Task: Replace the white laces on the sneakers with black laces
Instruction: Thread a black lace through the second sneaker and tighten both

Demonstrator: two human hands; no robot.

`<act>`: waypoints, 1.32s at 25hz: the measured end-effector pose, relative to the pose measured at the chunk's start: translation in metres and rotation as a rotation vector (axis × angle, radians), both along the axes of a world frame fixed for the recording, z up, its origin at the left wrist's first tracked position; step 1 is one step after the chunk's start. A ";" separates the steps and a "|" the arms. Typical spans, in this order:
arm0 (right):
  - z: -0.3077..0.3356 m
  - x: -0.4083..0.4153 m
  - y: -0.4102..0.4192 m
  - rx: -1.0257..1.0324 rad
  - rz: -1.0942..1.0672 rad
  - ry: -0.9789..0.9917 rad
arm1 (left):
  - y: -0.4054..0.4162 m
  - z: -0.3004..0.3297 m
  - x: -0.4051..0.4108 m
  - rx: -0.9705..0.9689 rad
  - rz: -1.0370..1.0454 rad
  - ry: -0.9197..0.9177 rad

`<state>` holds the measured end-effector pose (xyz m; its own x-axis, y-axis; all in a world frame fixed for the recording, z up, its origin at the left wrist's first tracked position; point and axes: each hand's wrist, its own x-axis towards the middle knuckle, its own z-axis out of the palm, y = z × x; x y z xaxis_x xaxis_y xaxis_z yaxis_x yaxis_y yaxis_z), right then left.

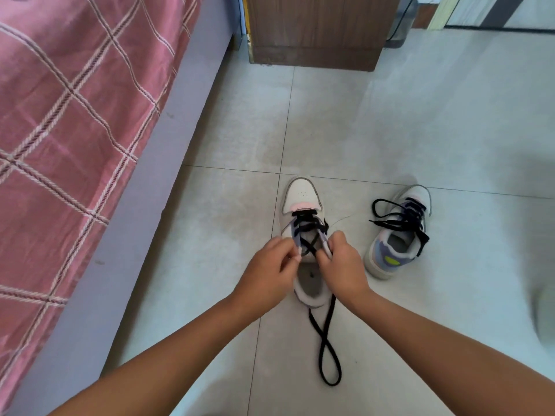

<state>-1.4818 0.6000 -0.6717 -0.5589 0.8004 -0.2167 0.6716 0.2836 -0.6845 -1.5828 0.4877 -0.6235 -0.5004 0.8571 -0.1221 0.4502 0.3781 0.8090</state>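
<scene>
A white and lilac sneaker (301, 196) stands on the floor tiles, toe pointing away from me, with a black lace (309, 225) crossed through its lower eyelets. My left hand (270, 268) pinches the sneaker's left eyelet flap. My right hand (342, 262) pinches the right flap and the lace there. The lace's loose end (329, 349) trails back from under my right hand and loops on the floor towards me. A second sneaker (396, 244) sits to the right, loosely laced in black (399, 217).
A bed with a pink checked cover (69, 115) and a grey frame (144, 220) runs along the left. A brown wooden cabinet (315, 31) stands at the back. A blurred pale object (545, 313) lies at the right edge.
</scene>
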 end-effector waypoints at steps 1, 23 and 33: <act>0.003 0.001 0.006 -0.005 -0.038 0.013 | -0.013 0.002 0.001 0.003 -0.063 0.010; 0.043 0.021 0.013 0.177 0.086 0.212 | 0.071 0.031 0.015 -0.210 0.040 0.493; 0.048 0.023 0.013 0.405 0.110 0.424 | 0.065 0.036 0.021 -0.020 -0.119 0.991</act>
<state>-1.4589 0.6135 -0.6237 -0.6143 0.7054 0.3537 0.3152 0.6303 -0.7095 -1.5616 0.5524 -0.5870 -0.2951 0.9106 0.2894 0.9543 0.2960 0.0417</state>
